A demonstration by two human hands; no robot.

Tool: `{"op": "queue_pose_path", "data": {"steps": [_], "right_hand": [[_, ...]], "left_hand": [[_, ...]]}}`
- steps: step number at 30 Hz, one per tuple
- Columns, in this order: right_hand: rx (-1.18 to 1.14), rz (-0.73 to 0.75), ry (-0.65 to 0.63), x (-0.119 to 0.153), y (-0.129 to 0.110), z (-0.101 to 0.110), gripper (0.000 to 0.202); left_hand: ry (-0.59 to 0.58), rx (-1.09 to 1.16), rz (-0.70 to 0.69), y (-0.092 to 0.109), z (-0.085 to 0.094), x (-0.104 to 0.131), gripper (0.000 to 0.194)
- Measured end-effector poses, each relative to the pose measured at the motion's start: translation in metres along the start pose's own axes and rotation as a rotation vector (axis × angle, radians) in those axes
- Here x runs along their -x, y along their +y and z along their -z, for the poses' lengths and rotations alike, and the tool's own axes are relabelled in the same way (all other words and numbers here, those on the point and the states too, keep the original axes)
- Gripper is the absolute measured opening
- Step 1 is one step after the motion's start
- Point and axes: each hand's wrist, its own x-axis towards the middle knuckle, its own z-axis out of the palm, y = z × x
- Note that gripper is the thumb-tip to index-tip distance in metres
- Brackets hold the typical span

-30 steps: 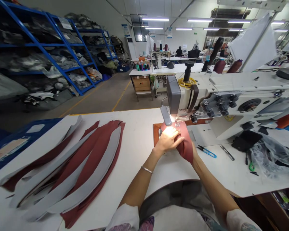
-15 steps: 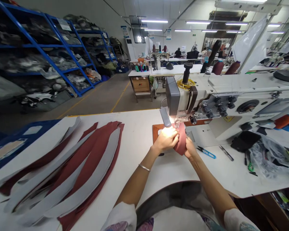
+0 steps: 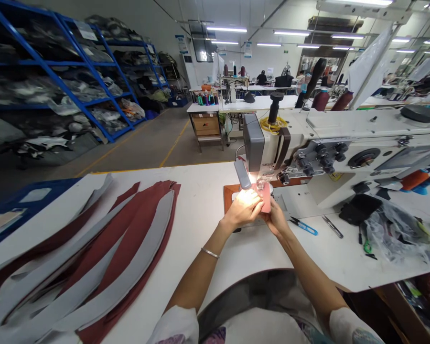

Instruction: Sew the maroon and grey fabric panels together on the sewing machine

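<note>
A dark pink fabric strip (image 3: 266,199) lies under the needle area of a white sewing machine (image 3: 301,138), lit by a bright lamp. My left hand (image 3: 244,206) is closed on the strip's left side, its fingers pressed together near the presser foot. From the right, my right hand (image 3: 275,217) grips the strip's near right edge between thumb and fingers. The needle tip is hidden by glare and my fingers. On the left of the table lies a pile of maroon and grey curved fabric pieces (image 3: 129,243).
Blue-handled thread snips (image 3: 304,226) and metal tweezers (image 3: 332,226) lie right of my right hand. Farther right are a clear plastic bag (image 3: 397,229) and a black pouch (image 3: 360,209). Blue shelves (image 3: 93,71) stand beyond the table at the left. A person (image 3: 261,78) sits far back.
The fabric strip has flattened and shows shorter towards me. My right hand has shifted left and slightly away from me, closer to the machine. The whole view has moved slightly.
</note>
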Motion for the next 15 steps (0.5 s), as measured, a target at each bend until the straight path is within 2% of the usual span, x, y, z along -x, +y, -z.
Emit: {"op": "queue_pose_path", "data": {"steps": [4, 10, 12, 15], "right_hand": [[-0.031, 0.026, -0.009, -0.003, 0.000, -0.001, 0.035], [-0.040, 0.032, -0.007, -0.009, -0.001, 0.000, 0.026], [0.018, 0.034, -0.030, -0.009, -0.005, 0.004, 0.026], [0.235, 0.001, -0.063, -0.007, -0.015, 0.009, 0.033]], "left_hand": [[-0.007, -0.059, -0.005, -0.004, -0.002, 0.001, 0.028], [0.033, -0.077, 0.089, -0.005, -0.011, 0.003, 0.028], [0.059, -0.069, 0.112, -0.006, -0.015, 0.003, 0.028], [0.094, -0.050, 0.139, -0.008, -0.022, 0.003, 0.029]]}}
